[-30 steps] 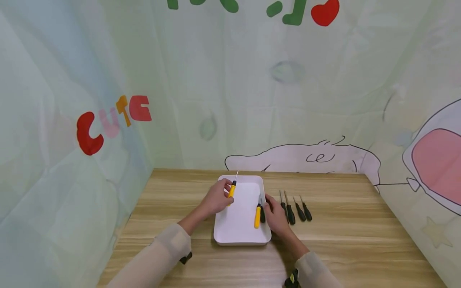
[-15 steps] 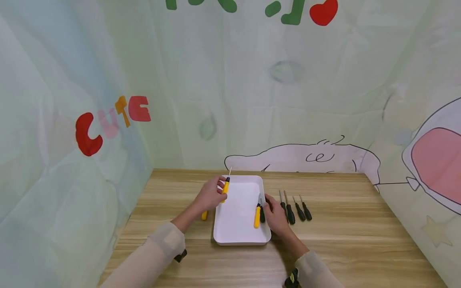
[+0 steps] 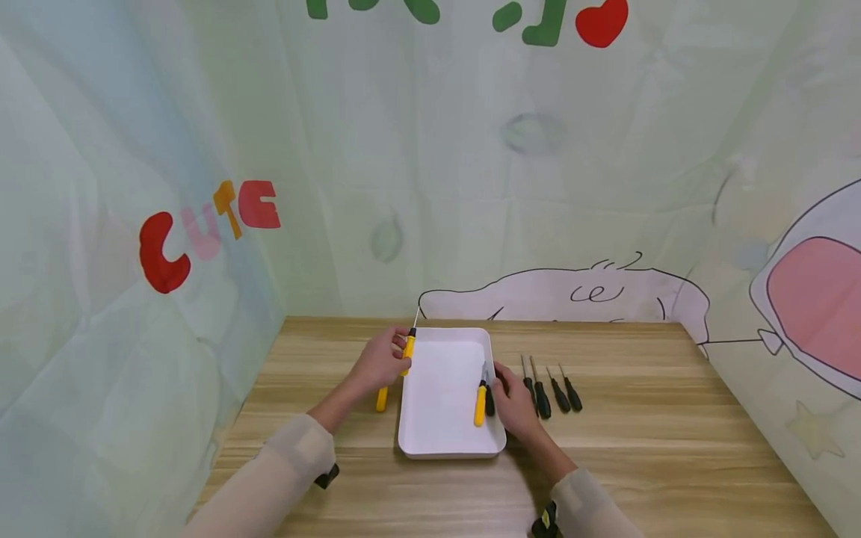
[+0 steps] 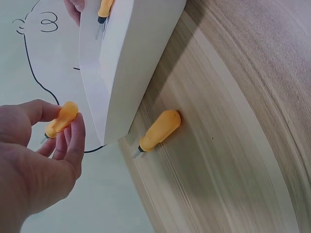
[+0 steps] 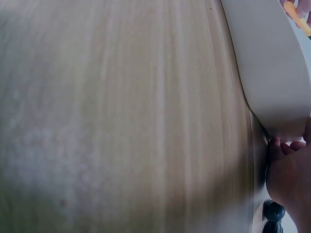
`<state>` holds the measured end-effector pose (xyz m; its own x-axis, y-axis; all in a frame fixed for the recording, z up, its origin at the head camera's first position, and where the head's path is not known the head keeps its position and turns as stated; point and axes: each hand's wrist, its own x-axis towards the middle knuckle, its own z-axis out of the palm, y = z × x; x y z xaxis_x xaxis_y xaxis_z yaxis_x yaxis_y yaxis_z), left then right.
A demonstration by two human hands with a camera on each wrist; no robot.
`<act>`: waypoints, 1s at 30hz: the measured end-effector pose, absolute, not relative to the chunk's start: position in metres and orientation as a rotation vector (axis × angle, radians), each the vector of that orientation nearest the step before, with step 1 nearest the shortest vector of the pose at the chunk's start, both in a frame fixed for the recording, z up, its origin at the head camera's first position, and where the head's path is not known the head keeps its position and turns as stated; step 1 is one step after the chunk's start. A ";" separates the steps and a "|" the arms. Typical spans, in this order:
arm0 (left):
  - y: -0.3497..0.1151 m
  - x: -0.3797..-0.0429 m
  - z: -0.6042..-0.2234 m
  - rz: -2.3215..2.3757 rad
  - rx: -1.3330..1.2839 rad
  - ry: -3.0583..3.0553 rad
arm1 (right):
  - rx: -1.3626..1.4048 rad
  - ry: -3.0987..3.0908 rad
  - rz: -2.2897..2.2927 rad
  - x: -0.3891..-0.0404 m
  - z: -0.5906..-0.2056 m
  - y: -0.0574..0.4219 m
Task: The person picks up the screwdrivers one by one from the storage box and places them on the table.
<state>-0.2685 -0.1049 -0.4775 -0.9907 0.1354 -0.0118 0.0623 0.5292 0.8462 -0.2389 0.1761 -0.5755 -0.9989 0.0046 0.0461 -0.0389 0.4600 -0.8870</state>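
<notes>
My left hand (image 3: 378,362) pinches the yellow handle of a screwdriver (image 3: 408,350) above the left rim of the white tray (image 3: 444,442), its thin shaft pointing up and away. A second yellow screwdriver (image 4: 161,130) lies on the table left of the tray, partly behind the left forearm in the head view. My right hand (image 3: 518,403) holds the tray's right side; in the right wrist view its fingers (image 5: 286,147) meet the outer wall. Inside the tray, along the right wall, lie a yellow screwdriver (image 3: 480,405) and a black-handled screwdriver (image 3: 490,403), partly hidden.
Several black-handled screwdrivers (image 3: 543,401) lie in a row on the wooden table (image 3: 639,433), just right of my right hand. A printed cloth wall (image 3: 457,187) stands behind the table and along both sides.
My left hand has moved left with the screwdriver, from above the tray's inside to its left rim. The yellow screwdriver on the table has come into sight. The right hand stays put.
</notes>
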 end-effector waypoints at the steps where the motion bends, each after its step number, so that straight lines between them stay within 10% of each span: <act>1: -0.106 -0.269 -0.477 1.474 0.170 2.682 | 0.032 -2.647 1.613 -0.239 -0.576 0.176; 30: -0.142 -0.272 -0.484 1.327 0.126 2.814 | 0.067 -2.628 1.624 -0.237 -0.574 0.176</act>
<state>-0.2719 -0.1418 -0.4839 -0.9963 0.0851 0.0091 0.0611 0.6333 0.7715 -0.2372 0.1759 -0.5738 -0.9977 -0.0096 0.0665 -0.0638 0.4472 -0.8921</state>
